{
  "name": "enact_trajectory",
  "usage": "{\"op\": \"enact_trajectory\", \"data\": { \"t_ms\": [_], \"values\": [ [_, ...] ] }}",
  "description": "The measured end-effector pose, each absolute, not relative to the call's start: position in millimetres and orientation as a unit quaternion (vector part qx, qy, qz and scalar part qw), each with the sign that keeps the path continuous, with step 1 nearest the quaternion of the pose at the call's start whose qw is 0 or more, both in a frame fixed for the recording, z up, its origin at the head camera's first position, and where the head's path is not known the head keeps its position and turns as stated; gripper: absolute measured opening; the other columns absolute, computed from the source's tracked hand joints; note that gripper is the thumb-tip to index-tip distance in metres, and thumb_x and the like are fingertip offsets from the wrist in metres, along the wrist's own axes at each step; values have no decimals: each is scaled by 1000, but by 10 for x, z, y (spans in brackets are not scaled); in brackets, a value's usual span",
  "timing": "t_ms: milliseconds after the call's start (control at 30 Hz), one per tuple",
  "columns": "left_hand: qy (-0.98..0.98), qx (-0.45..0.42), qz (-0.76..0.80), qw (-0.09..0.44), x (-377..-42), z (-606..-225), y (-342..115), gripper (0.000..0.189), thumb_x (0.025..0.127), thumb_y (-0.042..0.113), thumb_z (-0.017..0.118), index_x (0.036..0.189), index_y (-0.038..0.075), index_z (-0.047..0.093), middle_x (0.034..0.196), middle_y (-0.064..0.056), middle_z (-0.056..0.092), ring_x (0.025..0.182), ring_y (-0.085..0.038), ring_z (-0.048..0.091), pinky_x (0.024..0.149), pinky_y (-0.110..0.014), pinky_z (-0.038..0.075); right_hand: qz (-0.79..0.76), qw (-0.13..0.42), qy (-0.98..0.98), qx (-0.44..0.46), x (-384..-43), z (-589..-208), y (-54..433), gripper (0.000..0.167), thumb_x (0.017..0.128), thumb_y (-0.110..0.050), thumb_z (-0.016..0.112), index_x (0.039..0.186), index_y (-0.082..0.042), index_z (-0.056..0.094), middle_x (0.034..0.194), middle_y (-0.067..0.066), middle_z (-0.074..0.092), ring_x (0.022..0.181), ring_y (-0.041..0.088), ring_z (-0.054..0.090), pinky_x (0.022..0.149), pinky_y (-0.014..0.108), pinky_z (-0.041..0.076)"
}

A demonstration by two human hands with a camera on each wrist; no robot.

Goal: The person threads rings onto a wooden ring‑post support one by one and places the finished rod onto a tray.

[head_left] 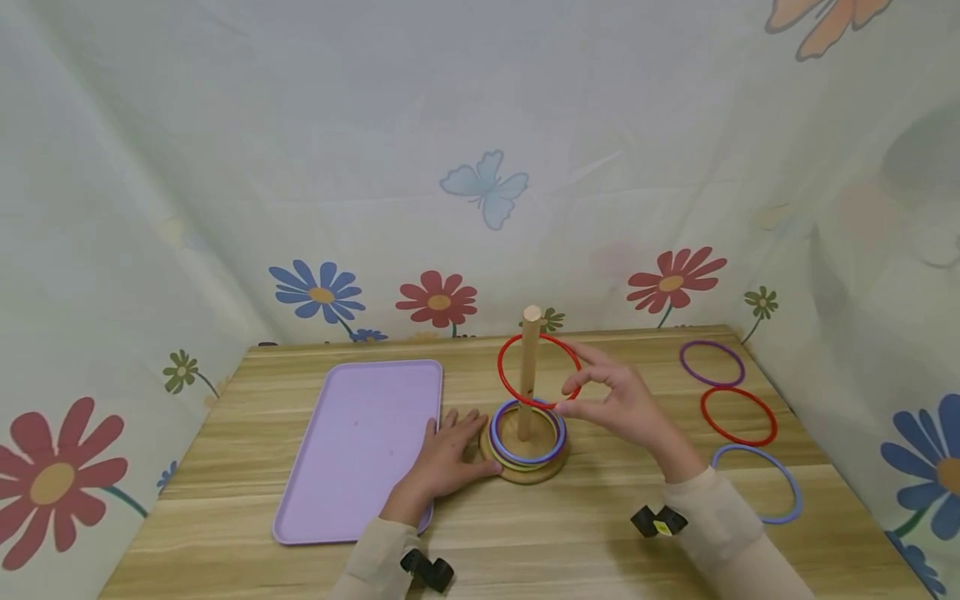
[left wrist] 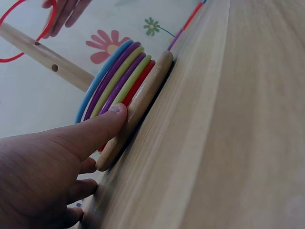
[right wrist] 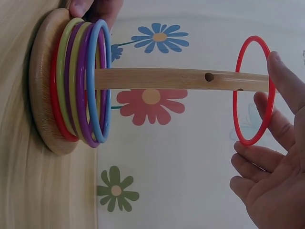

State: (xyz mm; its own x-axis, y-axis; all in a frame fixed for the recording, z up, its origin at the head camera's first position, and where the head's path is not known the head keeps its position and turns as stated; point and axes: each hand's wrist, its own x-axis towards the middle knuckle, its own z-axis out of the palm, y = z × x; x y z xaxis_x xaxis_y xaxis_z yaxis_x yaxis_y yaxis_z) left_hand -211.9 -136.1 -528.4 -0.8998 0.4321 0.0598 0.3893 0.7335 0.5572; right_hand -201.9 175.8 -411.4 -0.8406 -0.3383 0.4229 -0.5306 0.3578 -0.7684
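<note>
A wooden ring stand [head_left: 530, 358] has a round base [right wrist: 45, 86] and an upright post [right wrist: 157, 78] with small holes. Several coloured rings lie stacked on the base, a blue ring [right wrist: 90, 114] topmost. My left hand [head_left: 448, 458] steadies the base from its left side, thumb [left wrist: 112, 117] against the near edge and fingers spread beyond it. Between thumb and fingers, my right hand [head_left: 618, 400] pinches a red ring [head_left: 501, 367]. That ring encircles the post, high above the stack and close below the post's top.
To the left lies a light purple tray [head_left: 356, 450], close beside my left hand. At the table's right side, a purple ring [head_left: 682, 362], another red ring [head_left: 774, 425] and a light blue ring [head_left: 798, 500] form a line. Behind the wooden table [head_left: 585, 533] hangs a flowered cloth.
</note>
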Motion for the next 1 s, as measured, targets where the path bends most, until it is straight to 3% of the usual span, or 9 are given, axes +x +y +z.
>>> {"op": "enact_trajectory", "data": {
  "t_ms": [233, 700, 1000],
  "values": [
    [931, 222, 288, 34, -2118, -5290, -1362, 90, 89, 59, 78, 157, 8, 51, 164, -18, 42, 155, -53, 23, 122, -74, 5, 490, 98, -822, 273, -2035, -4215, 1741, 18, 80, -13, 94, 91, -17, 81, 158, 17, 52, 150, 41, 42, 118, 68, 32],
    [930, 223, 290, 33, -2122, -5293, -1361, 89, 89, 60, 78, 157, 9, 51, 165, -17, 42, 155, -52, 23, 123, -73, 4, 495, 62, -834, 236, -2002, -4490, 1713, 24, 82, -21, 93, 99, -6, 83, 159, 20, 49, 151, 46, 37, 120, 68, 28],
    [930, 224, 291, 29, -2118, -5312, -1363, 90, 88, 61, 78, 157, 9, 51, 164, -18, 43, 155, -53, 24, 122, -75, 6, 493, 32, -837, 237, -2007, -4628, 1702, 24, 83, -24, 93, 102, -12, 84, 159, 21, 49, 152, 45, 36, 121, 67, 27]
  ]
}}
